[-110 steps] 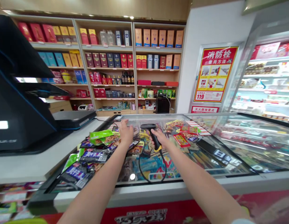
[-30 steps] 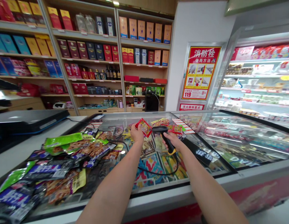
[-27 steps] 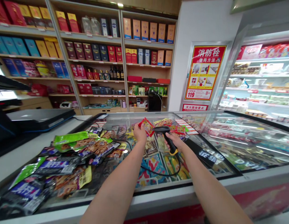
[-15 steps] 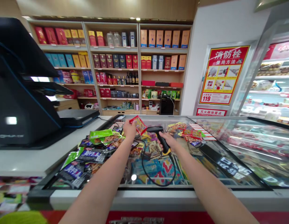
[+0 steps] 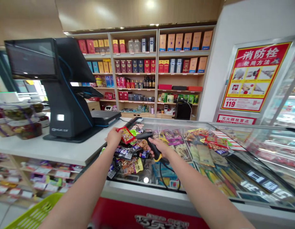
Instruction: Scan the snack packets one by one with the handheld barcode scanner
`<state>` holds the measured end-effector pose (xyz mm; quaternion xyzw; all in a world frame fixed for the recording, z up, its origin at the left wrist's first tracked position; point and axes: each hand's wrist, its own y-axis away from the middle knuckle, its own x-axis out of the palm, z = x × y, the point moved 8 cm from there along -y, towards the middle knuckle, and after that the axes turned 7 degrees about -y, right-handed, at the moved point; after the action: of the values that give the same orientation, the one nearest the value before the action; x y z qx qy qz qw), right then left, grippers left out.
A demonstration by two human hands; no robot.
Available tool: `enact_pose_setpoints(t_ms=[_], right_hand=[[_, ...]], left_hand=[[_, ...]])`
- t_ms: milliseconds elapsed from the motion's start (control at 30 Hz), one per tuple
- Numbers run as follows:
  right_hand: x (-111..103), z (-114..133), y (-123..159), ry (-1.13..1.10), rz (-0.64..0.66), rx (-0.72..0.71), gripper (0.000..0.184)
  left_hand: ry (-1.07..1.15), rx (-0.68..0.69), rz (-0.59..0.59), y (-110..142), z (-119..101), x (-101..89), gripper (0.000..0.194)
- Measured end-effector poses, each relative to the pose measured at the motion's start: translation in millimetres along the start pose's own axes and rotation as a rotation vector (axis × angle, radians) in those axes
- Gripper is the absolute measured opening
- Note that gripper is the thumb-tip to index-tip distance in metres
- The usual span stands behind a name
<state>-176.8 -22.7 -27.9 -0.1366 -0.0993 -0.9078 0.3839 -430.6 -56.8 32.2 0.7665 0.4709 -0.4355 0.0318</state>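
Observation:
Pinched in my left hand (image 5: 114,138) is a small red snack packet (image 5: 126,135), raised above the pile at the left of the glass-topped freezer. My right hand (image 5: 159,147) is wrapped round the handle of a black and yellow barcode scanner (image 5: 155,151). The scanner's head points left, close to the packet's right edge. Its black cable (image 5: 161,175) loops down over the glass. Below both hands lie dark snack packets (image 5: 124,152) and a brown packet with a yellow end (image 5: 132,166). More red packets (image 5: 216,142) rest on the glass at the right.
A point-of-sale terminal (image 5: 68,95) stands on the white counter (image 5: 66,149) at left, near stacked jars (image 5: 25,127). A green basket (image 5: 35,213) is at lower left. The freezer's front edge (image 5: 147,190) runs before me; stocked shelves (image 5: 137,74) line the back wall.
My view has swung left, bringing the terminal's screen, the jars and more of the basket into sight. The red packet and the scanner have moved left over the pile, both still held.

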Motion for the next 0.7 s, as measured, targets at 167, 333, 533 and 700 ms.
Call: enact_pose_setpoints(t_ms=[167, 333, 533, 700], right_hand=[[18, -3, -9, 0.028, 0.016, 0.010, 0.033], [11, -2, -9, 0.031, -0.020, 0.010, 0.032], [-25, 9, 7, -0.041, -0.088, -0.033, 0.032], [-88, 22, 44, -0.073, -0.249, -0.085, 0.034]], left_hand=[[-0.044, 0.016, -0.003, 3, 2, 0.4, 0.023], [-0.073, 0.076, -0.089, 11, -20, -12.7, 0.030], [-0.032, 0.235, -0.115, 41, -82, -4.1, 0.030], [0.010, 0.377, 0.010, 88, -145, 48.7, 0.028]])
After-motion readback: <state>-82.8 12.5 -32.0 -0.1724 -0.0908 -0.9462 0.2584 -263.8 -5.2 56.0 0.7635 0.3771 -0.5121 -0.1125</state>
